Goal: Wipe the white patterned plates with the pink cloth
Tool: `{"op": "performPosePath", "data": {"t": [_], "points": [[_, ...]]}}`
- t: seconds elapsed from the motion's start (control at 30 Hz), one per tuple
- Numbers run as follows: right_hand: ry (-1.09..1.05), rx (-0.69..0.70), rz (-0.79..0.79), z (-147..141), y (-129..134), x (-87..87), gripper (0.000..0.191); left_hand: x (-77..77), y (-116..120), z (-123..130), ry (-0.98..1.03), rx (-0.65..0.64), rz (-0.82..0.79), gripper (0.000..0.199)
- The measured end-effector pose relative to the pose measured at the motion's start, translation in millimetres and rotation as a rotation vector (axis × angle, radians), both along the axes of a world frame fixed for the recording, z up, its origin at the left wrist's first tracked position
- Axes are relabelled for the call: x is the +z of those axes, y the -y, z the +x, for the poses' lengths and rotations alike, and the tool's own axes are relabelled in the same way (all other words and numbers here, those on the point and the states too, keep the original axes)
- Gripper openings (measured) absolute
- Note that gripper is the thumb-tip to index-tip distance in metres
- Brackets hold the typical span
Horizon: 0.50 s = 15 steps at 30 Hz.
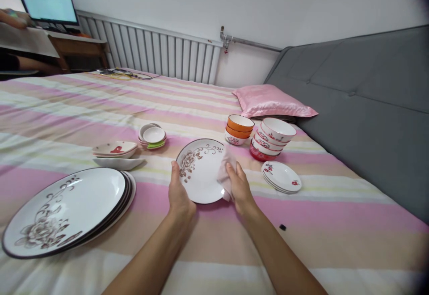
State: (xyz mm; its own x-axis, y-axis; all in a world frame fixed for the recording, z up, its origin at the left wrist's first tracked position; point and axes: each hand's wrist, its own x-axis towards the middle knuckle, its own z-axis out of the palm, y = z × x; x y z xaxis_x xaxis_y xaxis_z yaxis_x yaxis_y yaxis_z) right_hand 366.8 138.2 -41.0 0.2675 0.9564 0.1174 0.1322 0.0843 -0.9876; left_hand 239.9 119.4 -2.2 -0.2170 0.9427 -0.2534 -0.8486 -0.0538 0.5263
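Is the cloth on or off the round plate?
On: the right hand holds the cloth over the right edge of the flowered plate.

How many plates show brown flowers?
2: the held plate in the middle, and the top plate of the stack at left. More may be hidden below it.

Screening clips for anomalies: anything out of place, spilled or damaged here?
A small black object lies alone on the striped bedspread, nearer the camera than the small plate stack. It looks stray; too small to identify. No spill seen; the held plate shows no visible damage.
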Motion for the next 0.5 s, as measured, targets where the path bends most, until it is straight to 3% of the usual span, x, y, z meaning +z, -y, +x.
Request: {"op": "performPosePath", "data": {"t": [0.2,0.43,0.5], "points": [[-0.336,0.183,-0.081,-28,20,15.3,0.044,5.6,-4,-10,0.043,0.091,0.053,0.044],[-0.397,0.302,-0.320,-37,29,20.9,0.044,5.5,-8,-20,0.029,0.121,0.054,0.043],[-0.438,0.325,-0.300,-29,26,24.7,0.041,5.4,-10,-21,0.025,0.148,0.054,0.042]]}}
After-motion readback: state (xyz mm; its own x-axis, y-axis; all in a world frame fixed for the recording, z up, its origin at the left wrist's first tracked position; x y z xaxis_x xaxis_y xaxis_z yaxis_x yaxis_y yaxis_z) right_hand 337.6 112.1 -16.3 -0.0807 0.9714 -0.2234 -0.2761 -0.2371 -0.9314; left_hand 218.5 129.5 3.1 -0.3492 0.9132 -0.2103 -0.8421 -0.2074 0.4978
